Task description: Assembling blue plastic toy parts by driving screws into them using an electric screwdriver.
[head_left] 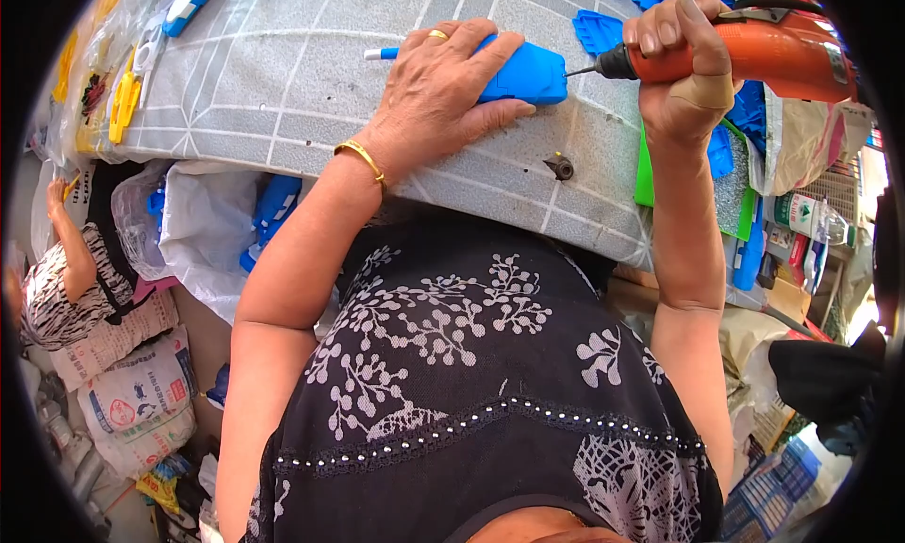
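Note:
My left hand (pixel 441 89) lies over a blue plastic casing (pixel 530 74) and grips it against the table, thumb along its near side. A narrow blue and white end (pixel 381 54) sticks out left of the hand; whether it belongs to the casing is hidden. My right hand (pixel 686 76), with a tan wrap at the thumb, is closed round an orange electric screwdriver (pixel 787 57) held level. Its thin bit points left and meets the casing's right end, at or very close to a small hole. A small dark pointed object (pixel 559 166) lies nearer me.
The table (pixel 311 100) has a grey patterned cover. Blue plastic parts (pixel 599 32) lie at the far right, beside a green-edged board (pixel 647 171). Far left are a yellow tool (pixel 123 105) and a blue and white piece (pixel 191 4). Another person (pixel 71 274) is at the left, near sacks (pixel 137 402).

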Motion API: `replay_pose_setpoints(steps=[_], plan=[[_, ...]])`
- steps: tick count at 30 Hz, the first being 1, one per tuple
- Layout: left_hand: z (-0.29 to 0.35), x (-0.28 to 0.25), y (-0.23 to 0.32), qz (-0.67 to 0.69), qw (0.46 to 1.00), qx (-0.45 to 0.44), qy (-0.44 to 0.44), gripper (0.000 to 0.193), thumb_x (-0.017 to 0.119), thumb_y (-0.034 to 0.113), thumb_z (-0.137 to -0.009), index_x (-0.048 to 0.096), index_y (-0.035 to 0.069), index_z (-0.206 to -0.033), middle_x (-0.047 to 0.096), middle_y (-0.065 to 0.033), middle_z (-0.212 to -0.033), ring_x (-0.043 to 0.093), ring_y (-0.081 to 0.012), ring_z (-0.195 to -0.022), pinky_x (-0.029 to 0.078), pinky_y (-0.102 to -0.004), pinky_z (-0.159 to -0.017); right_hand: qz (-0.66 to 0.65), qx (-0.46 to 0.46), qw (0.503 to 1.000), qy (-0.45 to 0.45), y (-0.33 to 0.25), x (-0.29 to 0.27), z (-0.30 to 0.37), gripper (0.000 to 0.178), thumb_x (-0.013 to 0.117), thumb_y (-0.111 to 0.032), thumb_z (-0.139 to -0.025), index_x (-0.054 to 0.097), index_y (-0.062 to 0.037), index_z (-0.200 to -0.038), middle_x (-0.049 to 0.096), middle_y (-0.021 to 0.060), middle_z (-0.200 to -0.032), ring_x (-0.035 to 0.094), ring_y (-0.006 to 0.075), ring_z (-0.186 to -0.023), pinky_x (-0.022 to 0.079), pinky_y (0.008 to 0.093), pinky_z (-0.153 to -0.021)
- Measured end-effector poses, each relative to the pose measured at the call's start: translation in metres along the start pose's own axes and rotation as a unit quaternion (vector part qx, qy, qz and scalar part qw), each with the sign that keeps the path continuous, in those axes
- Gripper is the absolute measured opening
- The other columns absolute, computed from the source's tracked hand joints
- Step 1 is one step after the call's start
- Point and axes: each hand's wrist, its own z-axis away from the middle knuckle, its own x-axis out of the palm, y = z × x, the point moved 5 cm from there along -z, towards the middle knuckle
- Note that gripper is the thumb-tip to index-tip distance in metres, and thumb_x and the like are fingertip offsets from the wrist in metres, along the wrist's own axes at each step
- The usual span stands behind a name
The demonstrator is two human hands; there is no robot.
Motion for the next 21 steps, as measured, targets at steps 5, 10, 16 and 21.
replay_pose_setpoints(steps=[5,10,16,21], plan=[[-0.002,0.000,0.000,-0.009,1.000,0.009,0.000,0.061,0.073,0.051,-0.088,0.060,0.014,-0.134,0.062,-0.0128,-0.126,0.061,-0.0354,-0.115,0.044,-0.0479,-0.097,0.020,-0.006,0.999,0.027,-0.003,0.019,0.002,0.019,0.070,-0.015,-0.091,0.052,-0.0125,-0.090,0.050,-0.0001,-0.070,0.051,0.0130,-0.059,0.047,0.0331,-0.062],[-0.004,0.004,-0.003,-0.032,0.998,-0.008,-0.049,0.070,0.073,0.057,-0.088,0.058,0.016,-0.143,0.059,-0.0099,-0.135,0.058,-0.0328,-0.120,0.043,-0.0458,-0.100,0.026,0.017,0.998,0.063,0.001,0.030,-0.002,0.023,0.074,-0.016,-0.088,0.052,-0.0118,-0.094,0.050,-0.0004,-0.065,0.052,0.0123,-0.053,0.048,0.0293,-0.055],[-0.010,-0.003,0.004,-0.018,0.999,0.013,-0.028,0.062,0.074,0.052,-0.085,0.060,0.016,-0.134,0.062,-0.0090,-0.123,0.060,-0.0333,-0.111,0.045,-0.0465,-0.093,0.041,0.024,0.998,-0.052,0.005,0.027,-0.001,0.020,0.070,-0.014,-0.091,0.050,-0.0121,-0.090,0.048,-0.0008,-0.068,0.050,0.0125,-0.057,0.045,0.0321,-0.060],[-0.007,-0.004,0.008,-0.015,1.000,-0.001,-0.026,0.063,0.076,0.049,-0.084,0.061,0.016,-0.136,0.061,-0.0101,-0.124,0.060,-0.0347,-0.110,0.045,-0.0472,-0.093,-0.005,-0.019,1.000,-0.004,-0.002,0.019,0.000,0.015,0.073,-0.006,-0.090,0.059,-0.0042,-0.094,0.059,0.0046,-0.069,0.060,0.0148,-0.064,0.051,0.0308,-0.063]])
